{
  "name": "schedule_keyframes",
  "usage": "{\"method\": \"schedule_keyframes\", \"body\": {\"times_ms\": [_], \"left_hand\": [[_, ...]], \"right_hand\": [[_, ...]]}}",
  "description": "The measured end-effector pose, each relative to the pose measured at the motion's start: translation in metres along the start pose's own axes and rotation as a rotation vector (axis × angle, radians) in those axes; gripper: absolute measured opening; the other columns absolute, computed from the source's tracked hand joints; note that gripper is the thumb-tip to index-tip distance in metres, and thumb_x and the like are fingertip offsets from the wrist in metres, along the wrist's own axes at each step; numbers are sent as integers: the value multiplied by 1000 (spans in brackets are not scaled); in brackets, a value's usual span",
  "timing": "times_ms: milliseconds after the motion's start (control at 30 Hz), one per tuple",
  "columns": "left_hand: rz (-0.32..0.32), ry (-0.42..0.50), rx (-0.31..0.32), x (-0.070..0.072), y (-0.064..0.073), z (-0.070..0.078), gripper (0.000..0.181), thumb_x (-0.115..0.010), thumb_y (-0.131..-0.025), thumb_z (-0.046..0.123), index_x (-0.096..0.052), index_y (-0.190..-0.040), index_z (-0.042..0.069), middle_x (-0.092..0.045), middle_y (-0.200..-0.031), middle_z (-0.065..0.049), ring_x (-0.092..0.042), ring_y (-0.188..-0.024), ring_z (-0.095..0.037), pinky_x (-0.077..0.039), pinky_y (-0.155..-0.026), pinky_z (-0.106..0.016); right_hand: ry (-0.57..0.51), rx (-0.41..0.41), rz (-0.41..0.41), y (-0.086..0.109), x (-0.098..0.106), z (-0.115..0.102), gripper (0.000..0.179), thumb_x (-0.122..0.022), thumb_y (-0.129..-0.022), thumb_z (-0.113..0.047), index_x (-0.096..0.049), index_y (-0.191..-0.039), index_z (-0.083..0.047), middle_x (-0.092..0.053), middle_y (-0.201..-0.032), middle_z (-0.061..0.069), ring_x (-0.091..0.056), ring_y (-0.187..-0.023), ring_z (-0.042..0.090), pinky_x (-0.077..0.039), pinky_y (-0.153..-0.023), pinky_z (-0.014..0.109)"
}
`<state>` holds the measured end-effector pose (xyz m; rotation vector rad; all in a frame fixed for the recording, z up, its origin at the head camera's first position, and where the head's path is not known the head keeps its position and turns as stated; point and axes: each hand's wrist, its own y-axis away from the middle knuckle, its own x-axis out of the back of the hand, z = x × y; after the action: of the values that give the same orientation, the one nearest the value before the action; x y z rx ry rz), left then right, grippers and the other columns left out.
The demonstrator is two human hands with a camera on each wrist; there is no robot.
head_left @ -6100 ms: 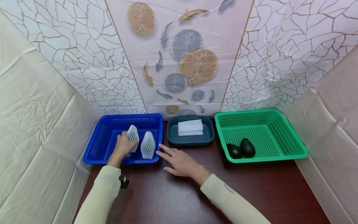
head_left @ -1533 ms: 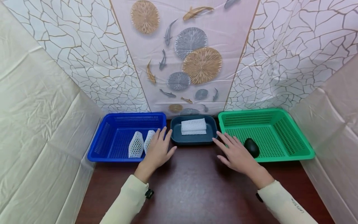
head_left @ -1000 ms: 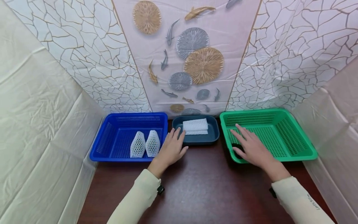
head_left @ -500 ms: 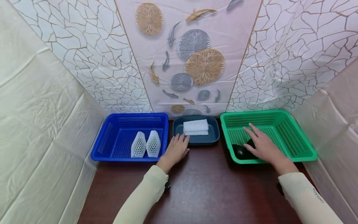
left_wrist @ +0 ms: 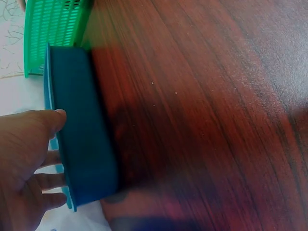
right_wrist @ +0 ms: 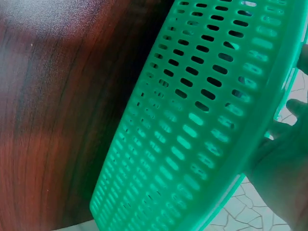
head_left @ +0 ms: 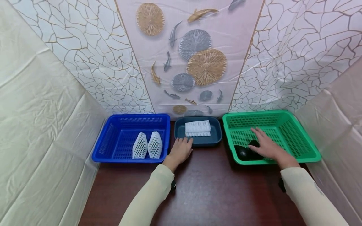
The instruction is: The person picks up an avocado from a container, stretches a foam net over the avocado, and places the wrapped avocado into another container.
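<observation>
My right hand (head_left: 268, 147) reaches into the green basket (head_left: 306, 154), spread over a dark avocado (head_left: 254, 143) and partly covering it. Its thumb lies at the near side of the fruit, its fingers beyond. Just left sits another dark avocado (head_left: 241, 152). My left hand (head_left: 179, 152) is at the near left rim of the dark teal tray (head_left: 216, 138); the left wrist view shows the fingers reaching over the rim and the thumb (left_wrist: 57, 119) along it. In that tray lie white foam net sleeves (head_left: 198, 128), flat and stacked.
On the left, a blue basket (head_left: 99, 157) holds two bulging white foam nets (head_left: 139, 146) side by side near its right end. All three containers stand in a row on the dark wooden table (head_left: 209, 188), against a patterned cloth backdrop (head_left: 203, 69).
Earlier my left hand handled a net in the blue basket, then moved right to the tray. My right hand moved from beside the blue basket into the green one, and has just lowered over the avocado.
</observation>
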<state>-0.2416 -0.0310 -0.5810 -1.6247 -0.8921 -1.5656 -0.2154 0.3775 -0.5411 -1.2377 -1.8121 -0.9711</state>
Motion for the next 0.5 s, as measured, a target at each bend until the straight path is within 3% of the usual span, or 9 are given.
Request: {"method": "schedule_keyframes", "body": {"times_ms": [267, 500], "left_hand": [[-24, -1, -6, -7, -3, -3, 33, -63, -103, 24, -60, -133, 13, -69, -126, -12, -66, -119, -32, -46, -112, -53], [-30, -14, -8, -12, -6, -4, 33, -62, -101, 9, -62, -134, 15, -69, -129, -11, -65, -122, -29, -45, -113, -52]], "right_hand": [[-88, -65, -75, -6, -3, 6, 97, -64, -101, -42, -6, -161, 8, -9, -161, 43, -14, -145, 64, -24, -111, 78], [-152, -130, -119, -6, -6, 14, 100, -64, -101, -40, -5, -154, 21, -12, -155, 50, -21, -138, 68, -31, -108, 76]]}}
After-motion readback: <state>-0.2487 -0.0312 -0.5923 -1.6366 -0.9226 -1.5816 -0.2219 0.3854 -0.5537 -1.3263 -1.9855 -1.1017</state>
